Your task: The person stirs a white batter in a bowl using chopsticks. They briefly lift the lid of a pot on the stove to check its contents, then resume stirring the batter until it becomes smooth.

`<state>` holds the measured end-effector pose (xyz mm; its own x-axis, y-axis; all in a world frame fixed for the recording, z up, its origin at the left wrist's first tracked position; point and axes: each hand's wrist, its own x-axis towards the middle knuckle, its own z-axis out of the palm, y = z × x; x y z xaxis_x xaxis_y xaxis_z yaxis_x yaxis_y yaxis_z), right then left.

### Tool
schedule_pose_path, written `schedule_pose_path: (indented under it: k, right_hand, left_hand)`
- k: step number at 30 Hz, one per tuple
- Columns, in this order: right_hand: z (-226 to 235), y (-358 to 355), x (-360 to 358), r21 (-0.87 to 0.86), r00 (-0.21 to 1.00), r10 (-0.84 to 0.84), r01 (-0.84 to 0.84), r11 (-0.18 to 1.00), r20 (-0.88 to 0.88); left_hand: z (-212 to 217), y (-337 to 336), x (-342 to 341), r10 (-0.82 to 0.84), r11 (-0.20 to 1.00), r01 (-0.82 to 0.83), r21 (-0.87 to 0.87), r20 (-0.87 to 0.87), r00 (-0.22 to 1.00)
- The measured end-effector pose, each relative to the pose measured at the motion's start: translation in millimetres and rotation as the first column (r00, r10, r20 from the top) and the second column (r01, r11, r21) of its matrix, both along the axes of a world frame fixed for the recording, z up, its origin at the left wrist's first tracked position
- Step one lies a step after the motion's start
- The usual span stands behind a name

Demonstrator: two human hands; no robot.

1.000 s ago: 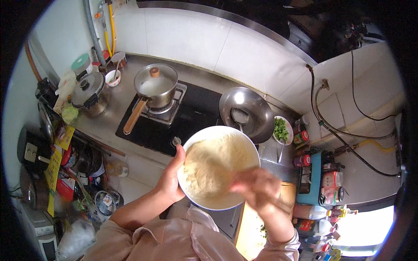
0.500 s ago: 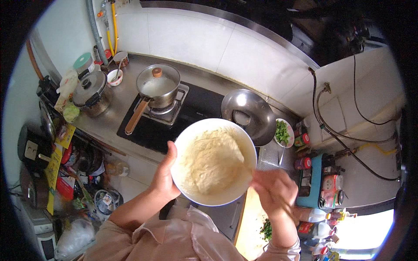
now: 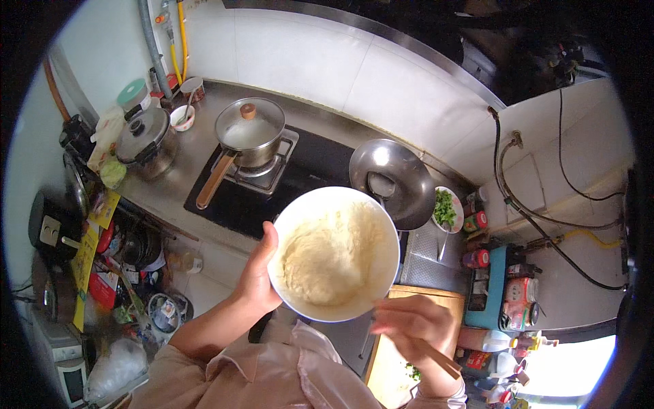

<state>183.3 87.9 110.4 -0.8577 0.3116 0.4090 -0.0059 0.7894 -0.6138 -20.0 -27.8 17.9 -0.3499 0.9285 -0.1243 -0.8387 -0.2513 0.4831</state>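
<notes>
My left hand (image 3: pixel 257 273) grips the rim of a white bowl (image 3: pixel 390 273), thumb over the edge and the other fingers hidden beneath. Pale, floury dough (image 3: pixel 327 262) with a rough surface lies inside the bowl. At the bowl's lower right, my right hand (image 3: pixel 415 327) is closed and smeared by motion. Wooden chopsticks (image 3: pixel 438 359) stick out of it toward the lower right; their other ends are blurred near the rim. Below that hand is a wooden cutting board (image 3: pixel 388 361) with chopped greens (image 3: pixel 413 371) on it, partly covered by my forearm.
On the black stove (image 3: pixel 306 163) stand a lidded saucepan (image 3: pixel 251 140) with a wooden handle and a steel wok (image 3: pixel 402 177) holding a ladle. A plate of greens (image 3: pixel 446 211) is to its right. A pressure cooker (image 3: pixel 145 143) stands left; bottles (image 3: pixel 490 341) line the right side.
My right hand has shifted left and down from the bowl's right edge, and the chopsticks now show. The dough looks turned, more gathered at the left.
</notes>
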Motion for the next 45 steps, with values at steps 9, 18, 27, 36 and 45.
schedule_pose_path:
  k: [9,18,27,36,45]
  right_hand:
    - [-13,16,4,0.145,0.992,-0.127,0.125,0.982,0.005]
    - [-1,34,-28,0.133,0.995,-0.026,0.039,0.990,-0.100]
    - [-18,24,-33,0.114,0.980,0.176,-0.165,0.980,-0.090]
    - [0,8,-9,0.024,0.973,0.224,-0.225,0.974,0.052]
    - [-10,21,7,0.215,0.978,0.129,-0.163,0.963,0.165]
  left_hand:
    - [4,1,-1,-0.026,0.999,0.027,-0.029,0.039,0.999]
    - [-5,6,7,-0.055,0.993,0.054,-0.105,0.000,0.998]
    - [-11,10,11,-0.104,0.987,0.108,-0.122,0.040,0.994]
    - [-12,9,3,-0.070,0.994,0.071,-0.085,0.022,0.997]
    - [-9,1,-3,-0.074,0.993,0.075,-0.092,0.016,0.997]
